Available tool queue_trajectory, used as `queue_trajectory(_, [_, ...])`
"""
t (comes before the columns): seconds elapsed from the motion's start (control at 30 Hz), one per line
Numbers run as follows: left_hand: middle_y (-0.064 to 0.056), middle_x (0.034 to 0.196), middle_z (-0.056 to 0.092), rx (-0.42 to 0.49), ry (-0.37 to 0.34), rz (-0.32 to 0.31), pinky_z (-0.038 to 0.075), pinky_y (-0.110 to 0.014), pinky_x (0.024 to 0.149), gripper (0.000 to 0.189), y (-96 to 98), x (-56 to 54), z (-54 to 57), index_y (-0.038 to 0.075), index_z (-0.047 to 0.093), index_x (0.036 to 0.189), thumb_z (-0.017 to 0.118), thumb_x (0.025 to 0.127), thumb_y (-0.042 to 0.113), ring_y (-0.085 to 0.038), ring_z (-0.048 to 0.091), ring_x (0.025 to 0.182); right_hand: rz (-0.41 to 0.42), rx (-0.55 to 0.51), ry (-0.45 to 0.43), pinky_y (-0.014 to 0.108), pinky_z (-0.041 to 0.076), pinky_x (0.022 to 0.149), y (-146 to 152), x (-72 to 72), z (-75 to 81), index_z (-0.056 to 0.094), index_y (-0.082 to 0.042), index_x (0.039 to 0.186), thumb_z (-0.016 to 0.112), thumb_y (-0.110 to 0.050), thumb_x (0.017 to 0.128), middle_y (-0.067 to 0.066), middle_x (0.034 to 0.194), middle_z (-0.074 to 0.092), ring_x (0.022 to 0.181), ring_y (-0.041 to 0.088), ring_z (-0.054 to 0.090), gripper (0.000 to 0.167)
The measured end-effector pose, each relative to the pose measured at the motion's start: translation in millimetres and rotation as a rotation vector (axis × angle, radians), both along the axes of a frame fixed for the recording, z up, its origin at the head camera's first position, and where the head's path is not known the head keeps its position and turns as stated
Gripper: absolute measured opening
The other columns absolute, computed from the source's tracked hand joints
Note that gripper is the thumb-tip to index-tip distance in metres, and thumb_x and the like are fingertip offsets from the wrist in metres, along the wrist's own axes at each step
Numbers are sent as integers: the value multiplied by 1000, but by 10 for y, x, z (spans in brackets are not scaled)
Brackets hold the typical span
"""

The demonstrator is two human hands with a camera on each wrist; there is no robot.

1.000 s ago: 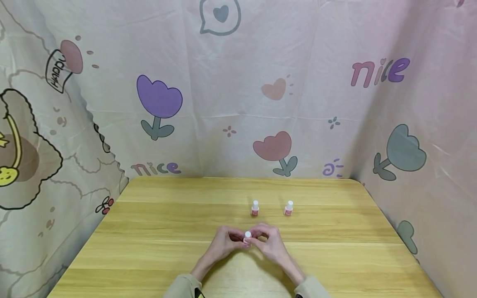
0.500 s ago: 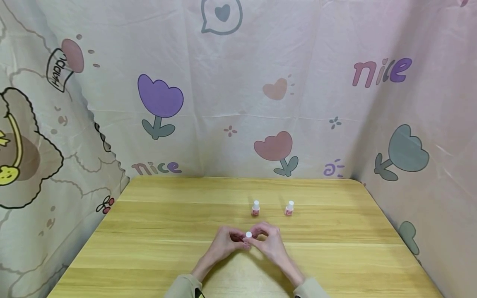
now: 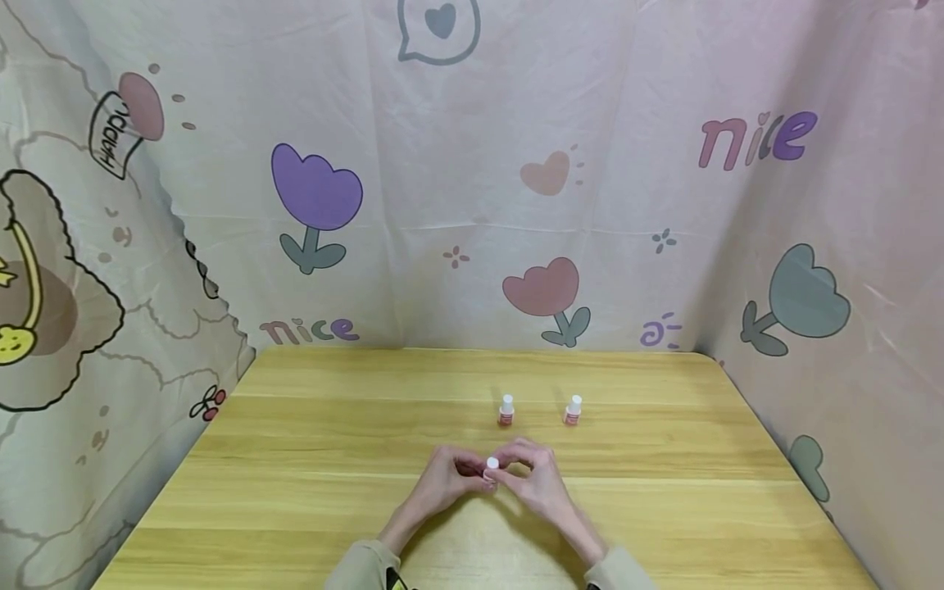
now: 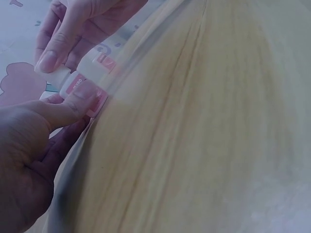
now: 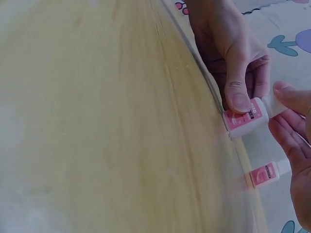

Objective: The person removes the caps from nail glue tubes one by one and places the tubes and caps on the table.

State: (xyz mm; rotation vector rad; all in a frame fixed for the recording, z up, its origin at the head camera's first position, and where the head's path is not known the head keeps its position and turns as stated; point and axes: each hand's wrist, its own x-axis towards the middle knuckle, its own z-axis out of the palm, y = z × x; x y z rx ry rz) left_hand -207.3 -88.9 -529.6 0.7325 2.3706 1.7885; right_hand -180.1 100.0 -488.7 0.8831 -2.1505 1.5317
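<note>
A small white bottle with a pink label (image 5: 250, 122) stands on the table between the two hands, its white cap (image 3: 492, 464) upward. My left hand (image 3: 446, 483) pinches the bottle's body low down, with the thumb across the label in the right wrist view. At the cap, my right hand (image 3: 537, 483) grips with thumb and fingers, as the left wrist view also shows. Part of the body is hidden behind the fingers. Two similar capped bottles stand upright farther back, one nearly straight behind the hands (image 3: 506, 411) and one to its right (image 3: 573, 411).
The light wooden table (image 3: 295, 434) reaches back to a printed cloth (image 3: 442, 164) hung as a backdrop. More cloth hangs along the left and right sides. Both forearms lie over the front part of the table in beige sleeves (image 3: 363, 565).
The right hand's thumb and fingers shift slightly at the cap. Both hands and the held bottle stay in place, and the two other bottles have not moved.
</note>
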Motion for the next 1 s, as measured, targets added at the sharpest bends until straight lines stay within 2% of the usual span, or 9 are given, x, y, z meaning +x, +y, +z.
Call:
queue_trajectory(0.1, [-13, 89, 79, -2, 11, 1, 58, -19, 70, 18, 6, 3, -6, 4, 79, 94, 85, 77, 8, -14, 74, 75, -15, -5, -47, 41, 61, 66, 3, 17, 4, 70, 5, 86, 81, 12, 72, 19, 82, 72, 70, 31, 69, 19])
queue_trajectory(0.27, [-10, 88, 79, -17, 13, 5, 58, -19, 71, 18, 5, -10, -19, 7, 80, 93, 86, 77, 11, -9, 73, 76, -59, -16, -96, 41, 61, 63, -1, 33, 4, 69, 5, 85, 82, 9, 73, 19, 80, 72, 68, 25, 70, 19])
queue_trajectory(0.57, [-11, 87, 79, -22, 16, 4, 57, -18, 71, 16, 5, -17, -15, 8, 80, 91, 86, 77, 12, -4, 71, 76, -36, -23, 23, 43, 61, 60, -5, 25, 46, 70, 6, 82, 81, 17, 69, 20, 75, 71, 64, 32, 68, 20])
queue_trajectory(0.73, [-10, 88, 79, -16, 26, -1, 57, -19, 72, 17, -6, -12, -4, 8, 80, 93, 86, 77, 12, -6, 72, 77, -21, 4, 67, 39, 61, 63, 14, -53, -86, 72, 5, 81, 81, 18, 68, 18, 77, 72, 67, 31, 68, 20])
queue_trajectory(0.87, [-9, 88, 79, -20, 37, 3, 58, -19, 72, 17, -5, -12, -4, 8, 80, 93, 86, 77, 12, -6, 73, 77, -9, 22, 64, 36, 61, 67, 46, -109, -199, 73, 2, 83, 81, 14, 71, 16, 81, 74, 70, 29, 68, 19])
queue_trajectory(1.0, [-9, 87, 79, -29, 42, 9, 58, -19, 72, 17, 2, -5, 1, 8, 80, 92, 86, 77, 12, -4, 72, 76, 4, 24, 24, 34, 62, 71, 72, -116, -232, 75, -3, 87, 81, 8, 75, 12, 85, 75, 74, 25, 70, 18])
